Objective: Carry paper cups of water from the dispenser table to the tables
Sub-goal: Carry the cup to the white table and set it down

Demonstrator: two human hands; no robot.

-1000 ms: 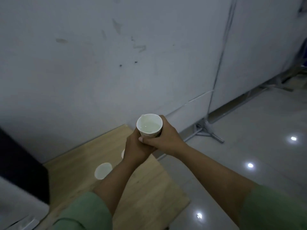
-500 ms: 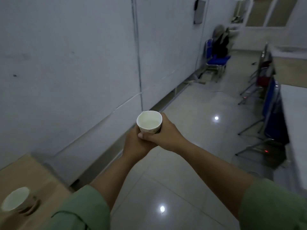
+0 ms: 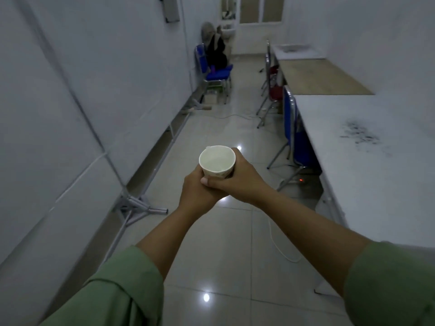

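Two forearms in green sleeves [image 3: 113,295] reached forward over a glossy tiled floor [image 3: 211,255]. The left hand [image 3: 196,192] and the right hand [image 3: 242,182] met at mid-frame, both wrapped round the lower part of a paper cup [image 3: 217,162]; the right thumb lay across the fingers of the left hand beneath it. The cup was held upright in the air above the floor, its mouth toward the camera, with what looked like clear water low inside. A white panel wall [image 3: 70,102] on metal feet ran along the left. To the right stood a white worktop [image 3: 367,165] bearing a dark smudge, with a blue chair [image 3: 292,128] tucked at its near edge. Beyond it lay a wood-toned worktop [image 3: 322,77] and then another white worktop [image 3: 296,51], a red chair [image 3: 274,87] beside them. Against the left wall farther off stood a second blue chair [image 3: 217,72] with dark items piled on it. A door [image 3: 260,9] closed the far end.
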